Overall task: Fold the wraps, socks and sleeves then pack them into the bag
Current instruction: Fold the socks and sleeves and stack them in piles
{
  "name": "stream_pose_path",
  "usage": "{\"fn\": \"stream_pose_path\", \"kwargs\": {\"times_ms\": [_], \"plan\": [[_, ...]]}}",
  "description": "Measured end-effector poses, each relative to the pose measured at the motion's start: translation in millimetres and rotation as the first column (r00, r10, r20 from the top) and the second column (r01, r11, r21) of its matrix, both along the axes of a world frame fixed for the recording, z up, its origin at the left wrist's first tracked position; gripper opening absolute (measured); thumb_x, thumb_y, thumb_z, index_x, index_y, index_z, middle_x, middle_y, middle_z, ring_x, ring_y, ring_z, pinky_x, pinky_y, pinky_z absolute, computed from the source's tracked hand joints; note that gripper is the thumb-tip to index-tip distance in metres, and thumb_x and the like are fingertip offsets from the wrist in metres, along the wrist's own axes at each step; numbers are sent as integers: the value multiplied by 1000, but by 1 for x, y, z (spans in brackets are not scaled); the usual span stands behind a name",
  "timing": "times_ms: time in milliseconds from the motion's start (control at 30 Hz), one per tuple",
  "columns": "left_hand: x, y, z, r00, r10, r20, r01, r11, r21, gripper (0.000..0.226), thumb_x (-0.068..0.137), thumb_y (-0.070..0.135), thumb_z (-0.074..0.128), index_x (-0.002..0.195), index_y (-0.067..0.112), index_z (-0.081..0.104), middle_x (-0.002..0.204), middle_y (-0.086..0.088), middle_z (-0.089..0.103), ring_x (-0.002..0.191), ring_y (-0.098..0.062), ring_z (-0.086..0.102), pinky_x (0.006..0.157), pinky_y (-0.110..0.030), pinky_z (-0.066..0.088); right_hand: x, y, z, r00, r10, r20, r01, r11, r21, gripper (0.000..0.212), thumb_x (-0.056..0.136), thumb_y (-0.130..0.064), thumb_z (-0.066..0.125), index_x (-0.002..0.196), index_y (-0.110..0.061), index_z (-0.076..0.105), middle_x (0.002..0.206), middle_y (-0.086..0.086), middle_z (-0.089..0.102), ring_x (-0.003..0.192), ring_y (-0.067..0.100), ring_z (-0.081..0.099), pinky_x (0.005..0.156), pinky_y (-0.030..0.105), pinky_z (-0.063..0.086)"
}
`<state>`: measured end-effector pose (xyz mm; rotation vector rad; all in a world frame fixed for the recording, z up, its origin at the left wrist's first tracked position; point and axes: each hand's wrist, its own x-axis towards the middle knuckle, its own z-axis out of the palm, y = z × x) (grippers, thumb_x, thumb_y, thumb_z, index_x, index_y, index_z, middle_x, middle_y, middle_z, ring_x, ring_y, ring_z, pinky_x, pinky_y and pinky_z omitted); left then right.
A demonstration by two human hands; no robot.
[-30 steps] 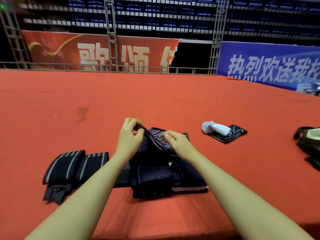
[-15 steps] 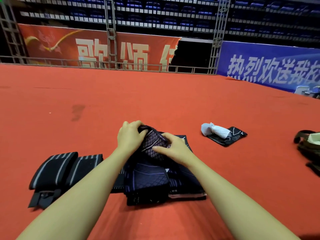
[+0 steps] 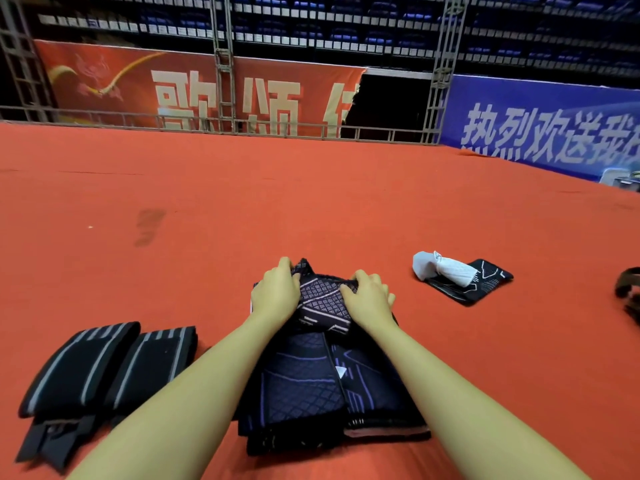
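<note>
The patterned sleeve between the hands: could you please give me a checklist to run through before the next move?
1. Left hand has a grip on the patterned sleeve: ok, fingers curl over its far left edge.
2. Right hand has a grip on it: ok, fingers curl over the far right edge.
3. Sleeve folded flat: not ok, a corner sticks up at the far edge.
4. It sits on the folded dark pile: ok.
5. Striped wraps out of the way: ok, left of the pile.
6. Bag ready and open: cannot tell, only its edge shows at the right.
</note>
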<state>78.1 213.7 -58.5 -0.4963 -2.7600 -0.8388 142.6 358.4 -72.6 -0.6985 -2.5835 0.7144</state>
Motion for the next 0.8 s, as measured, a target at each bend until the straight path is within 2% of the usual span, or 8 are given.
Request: {"fn": "stream_pose_path", "kwargs": {"times_ms": [133,267,367,433,567,700,800], "plan": [[-14,7,-5,992,-28,-121,13,992,-126,25,101,29,34,118,11,40,105,-17,63,96,-38,60,67,-37,36,-7,6,-8,998,56,3,-56,998,12,21,99,-30,38,109,-15,48,115,7,55,113,30,48,93,41,25],[-20,13,-17,994,0,-110,-34,950,-312,26,102,30,34,119,10,39,110,-14,63,100,-35,62,71,-36,38,-11,8,-10,999,47,22,-48,998,28,23,98,-30,40,113,-13,44,118,7,54,115,30,45,94,41,26],[-21,17,-23,991,72,-113,-113,902,-416,33,101,35,37,118,7,42,120,-12,57,108,-32,59,83,-35,41,-18,12,-12,990,67,126,-75,995,58,38,96,-45,40,118,-14,44,122,8,52,117,31,41,96,41,24],[-26,16,-23,991,75,-113,-118,885,-451,36,101,37,36,116,6,47,121,-13,57,110,-31,57,87,-35,39,-21,13,-11,981,80,179,-103,987,123,46,94,-56,38,114,-16,50,118,8,51,115,30,40,94,39,24],[-28,14,-18,995,92,-41,-101,912,-399,43,100,40,34,117,4,51,123,-16,58,117,-34,49,94,-37,33,-20,10,-5,990,134,32,-137,985,109,32,96,-48,40,103,-18,50,102,1,58,107,25,44,88,38,20],[-15,9,-5,997,71,-15,-73,963,-260,36,100,39,31,117,9,40,118,-19,59,114,-37,50,94,-41,31,-8,-1,6,980,161,-115,-152,985,88,25,99,-41,38,103,-18,46,89,-2,57,101,24,44,84,36,15],[3,6,4,997,75,8,-72,979,-190,41,99,44,29,123,11,34,118,-20,59,112,-38,52,94,-44,30,8,-10,17,959,152,-237,-128,985,111,21,100,-38,37,98,-18,46,79,-7,51,95,21,44,79,33,13]]}}
